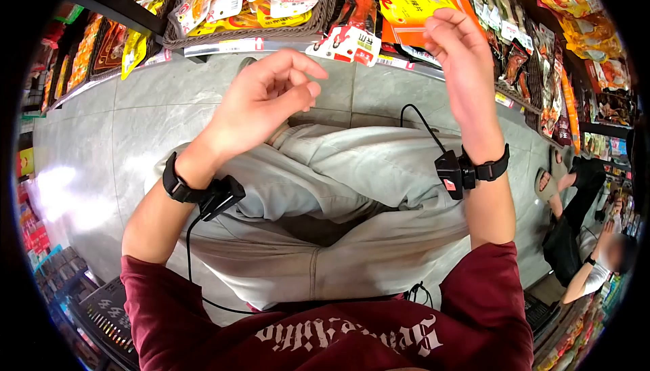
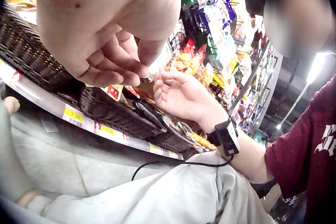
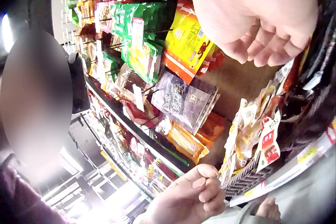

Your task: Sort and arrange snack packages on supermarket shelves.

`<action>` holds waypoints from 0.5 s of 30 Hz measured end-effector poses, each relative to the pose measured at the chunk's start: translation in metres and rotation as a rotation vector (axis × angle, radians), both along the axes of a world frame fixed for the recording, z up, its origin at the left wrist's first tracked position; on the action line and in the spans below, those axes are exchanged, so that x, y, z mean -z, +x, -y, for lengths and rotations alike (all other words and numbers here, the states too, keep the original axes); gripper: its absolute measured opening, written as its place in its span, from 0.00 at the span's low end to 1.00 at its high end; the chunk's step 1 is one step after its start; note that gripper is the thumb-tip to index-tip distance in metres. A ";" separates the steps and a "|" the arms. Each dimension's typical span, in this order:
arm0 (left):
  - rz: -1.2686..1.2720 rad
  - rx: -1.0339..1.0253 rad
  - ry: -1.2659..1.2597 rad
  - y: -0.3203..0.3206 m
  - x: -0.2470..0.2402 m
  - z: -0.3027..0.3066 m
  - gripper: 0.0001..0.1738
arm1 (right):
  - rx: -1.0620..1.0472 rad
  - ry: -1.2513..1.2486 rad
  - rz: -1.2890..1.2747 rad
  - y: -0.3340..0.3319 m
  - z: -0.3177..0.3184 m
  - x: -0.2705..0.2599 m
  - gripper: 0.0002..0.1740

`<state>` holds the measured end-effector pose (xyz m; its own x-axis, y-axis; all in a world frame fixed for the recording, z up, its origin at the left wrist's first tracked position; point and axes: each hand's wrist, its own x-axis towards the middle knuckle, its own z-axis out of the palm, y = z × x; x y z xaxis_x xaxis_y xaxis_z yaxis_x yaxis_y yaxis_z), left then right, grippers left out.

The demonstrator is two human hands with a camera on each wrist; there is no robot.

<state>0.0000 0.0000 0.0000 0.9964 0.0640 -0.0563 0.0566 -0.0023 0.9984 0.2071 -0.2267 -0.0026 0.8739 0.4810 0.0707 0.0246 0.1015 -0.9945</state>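
Note:
My left hand [image 1: 261,103] hovers above the floor before the shelf edge, fingers loosely bent, holding nothing. My right hand [image 1: 467,66] is raised with bent fingers, overlapping a yellow and orange packet [image 1: 413,5] in the head view; no grip on it shows. In the left wrist view, my left hand [image 2: 107,27] fills the top, with my right hand [image 2: 184,98] beyond it. The right wrist view has my right hand [image 3: 257,16] at the top, its fingers curving over nothing, and my left hand [image 3: 186,198] at the bottom. The yellow packet [image 3: 186,43] hangs beside the right hand.
A wicker basket [image 1: 325,15] of snack packets stands on the shelf, with a red and white card [image 1: 349,45] at its front. Price labels line the shelf edge [image 2: 52,100]. Crossed legs in pale trousers [image 1: 325,168] are below the hands. Another person [image 1: 596,263] sits at the right.

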 end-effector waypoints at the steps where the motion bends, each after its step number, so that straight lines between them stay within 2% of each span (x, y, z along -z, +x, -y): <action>1: -0.005 -0.020 -0.006 0.000 0.000 0.003 0.10 | -0.048 -0.052 -0.048 -0.004 0.000 0.002 0.20; 3: 0.003 -0.042 0.006 0.003 -0.001 -0.001 0.10 | -0.097 -0.087 -0.082 -0.011 -0.011 0.001 0.19; 5: -0.029 -0.056 -0.007 0.001 -0.001 0.001 0.11 | -0.270 -0.260 -0.118 -0.025 -0.016 -0.003 0.19; 11: -0.123 -0.024 0.038 0.002 -0.002 -0.002 0.11 | -0.349 -0.402 -0.010 -0.038 -0.020 0.005 0.25; 13: -0.131 -0.013 0.037 0.003 0.000 -0.005 0.11 | -0.408 -0.569 0.055 -0.039 -0.019 0.009 0.27; 15: -0.134 -0.002 0.030 0.003 0.003 -0.005 0.11 | -0.418 -0.589 0.071 -0.038 -0.019 0.014 0.28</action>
<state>0.0030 0.0051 -0.0033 0.9799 0.0697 -0.1870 0.1895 -0.0315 0.9814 0.1689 -0.2073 -0.0170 0.6115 0.7497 -0.2532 0.1675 -0.4353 -0.8846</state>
